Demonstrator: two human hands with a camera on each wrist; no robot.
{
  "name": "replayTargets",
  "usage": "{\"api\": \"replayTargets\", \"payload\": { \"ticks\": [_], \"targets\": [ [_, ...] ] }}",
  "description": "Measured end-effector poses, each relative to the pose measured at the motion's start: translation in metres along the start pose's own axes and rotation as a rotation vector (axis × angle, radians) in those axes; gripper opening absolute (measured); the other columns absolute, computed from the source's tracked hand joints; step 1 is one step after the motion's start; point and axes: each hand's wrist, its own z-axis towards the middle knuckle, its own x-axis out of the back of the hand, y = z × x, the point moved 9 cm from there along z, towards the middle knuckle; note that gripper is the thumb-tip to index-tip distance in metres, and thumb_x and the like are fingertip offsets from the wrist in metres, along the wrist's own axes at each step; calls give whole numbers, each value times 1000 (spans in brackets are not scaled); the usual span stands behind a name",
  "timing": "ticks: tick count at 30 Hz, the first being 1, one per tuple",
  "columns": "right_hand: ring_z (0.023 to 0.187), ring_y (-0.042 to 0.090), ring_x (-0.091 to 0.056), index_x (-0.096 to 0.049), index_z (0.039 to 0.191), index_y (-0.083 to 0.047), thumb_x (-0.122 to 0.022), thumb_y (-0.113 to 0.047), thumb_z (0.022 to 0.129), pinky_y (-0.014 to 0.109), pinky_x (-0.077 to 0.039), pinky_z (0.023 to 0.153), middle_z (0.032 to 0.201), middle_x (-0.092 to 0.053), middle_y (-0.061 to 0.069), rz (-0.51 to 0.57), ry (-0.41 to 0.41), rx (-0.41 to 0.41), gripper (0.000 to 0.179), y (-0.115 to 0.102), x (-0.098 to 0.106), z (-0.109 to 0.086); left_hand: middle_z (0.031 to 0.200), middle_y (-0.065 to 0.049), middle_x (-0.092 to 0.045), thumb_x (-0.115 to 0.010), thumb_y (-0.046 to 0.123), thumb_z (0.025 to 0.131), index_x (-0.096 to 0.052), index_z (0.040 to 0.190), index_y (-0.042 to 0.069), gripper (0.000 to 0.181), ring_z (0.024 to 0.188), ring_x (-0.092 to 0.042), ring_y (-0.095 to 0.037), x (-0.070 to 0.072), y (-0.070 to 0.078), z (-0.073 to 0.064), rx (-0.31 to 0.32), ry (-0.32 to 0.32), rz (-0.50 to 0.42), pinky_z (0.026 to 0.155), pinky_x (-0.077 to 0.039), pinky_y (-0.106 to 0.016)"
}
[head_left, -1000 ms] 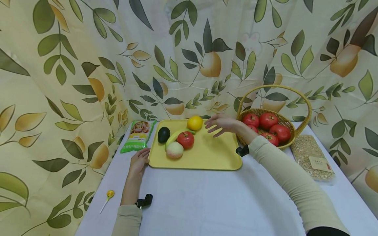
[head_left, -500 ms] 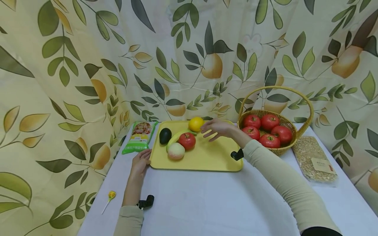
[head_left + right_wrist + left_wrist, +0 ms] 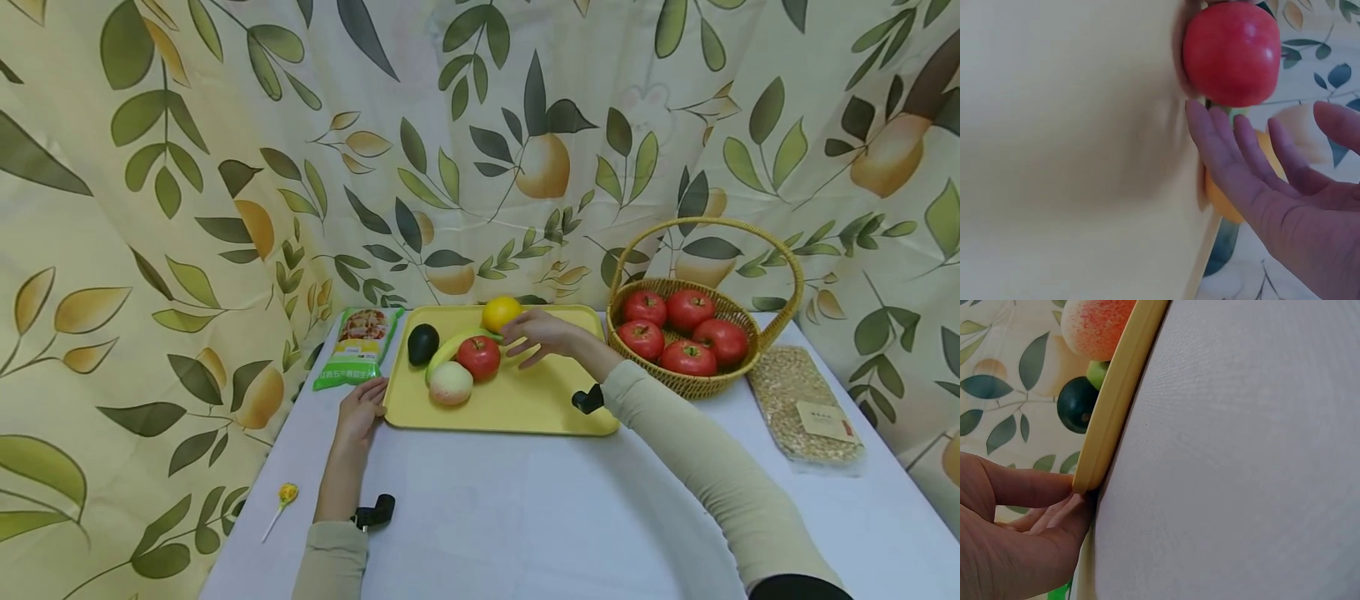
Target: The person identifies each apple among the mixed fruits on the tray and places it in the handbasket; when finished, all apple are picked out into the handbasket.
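Observation:
My left hand grips the left edge of a yellow tray; in the left wrist view the thumb touches the rim and the fingers reach under it. Several fruits are grouped on the tray's left half: a dark avocado, a banana, a pinkish-white peach and a red tomato. A yellow lemon lies by the back rim. Above the tray, my right hand holds nothing; its fingers are spread and gently bent, close to the tomato and partly covering the lemon in the right wrist view.
A wicker basket with a tall handle holds several tomatoes at the right. Beyond it lies a vacuum-packed bag of grain. A green food packet is left of the tray, and a lollipop lies nearer the front.
My right hand has moved left over the tray, from beside the basket toward the tomato and lemon. The left hand stays at the tray's edge. The view has shifted slightly.

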Motion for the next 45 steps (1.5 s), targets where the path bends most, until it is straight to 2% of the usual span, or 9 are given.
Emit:
{"api": "replayTargets", "payload": {
  "ticks": [7,14,19,22,26,34,45],
  "targets": [
    [131,50,-54,-55,142,5,-54,-19,108,62,-55,99,140,-57,24,-17,28,5,42,3,-8,10,155,-22,-49,-45,-27,88,-47,151,-3,68,146,-46,-33,-3,1,-2,-6,-7,-10,121,-39,-41],
    [119,45,-64,-53,146,1,-58,-28,107,60,-56,98,142,-54,22,-66,53,-13,50,6,-15,17,155,-24,-49,-44,-28,88,-46,151,-5,67,146,-46,-33,-7,3,-2,-22,-28,-23,121,-39,-40],
    [107,41,-67,-56,146,-4,-65,-32,104,58,-61,91,131,-59,19,-87,136,8,51,5,-18,24,155,-25,-49,-43,-28,87,-45,151,-6,68,147,-45,-34,-6,6,-1,-31,-27,-22,121,-38,-41],
    [99,37,-68,-61,142,-6,-70,-31,100,57,-62,86,125,-62,19,-68,198,31,50,5,-20,27,155,-24,-49,-43,-28,87,-46,151,-5,68,147,-45,-33,-4,6,-1,-28,-22,-25,121,-39,-40],
    [91,30,-66,-65,137,-4,-74,-26,98,57,-62,84,125,-62,18,-16,260,57,46,7,-22,28,155,-24,-49,-43,-28,87,-46,151,-5,68,146,-46,-33,-3,5,-2,-20,-19,-23,121,-39,-41],
    [90,27,-64,-66,132,-1,-75,-20,96,58,-62,85,125,-61,19,39,295,60,41,10,-23,29,154,-23,-51,-44,-27,87,-48,150,-3,68,145,-48,-32,0,2,0,-3,2,-7,120,-40,-41],
    [89,29,-67,-71,126,-3,-76,-21,94,57,-62,84,122,-64,17,71,347,47,36,10,-15,22,155,-23,-50,-44,-27,87,-47,151,-4,68,146,-47,-31,-1,1,-2,-3,-16,-10,121,-39,-39]
  ]
}}
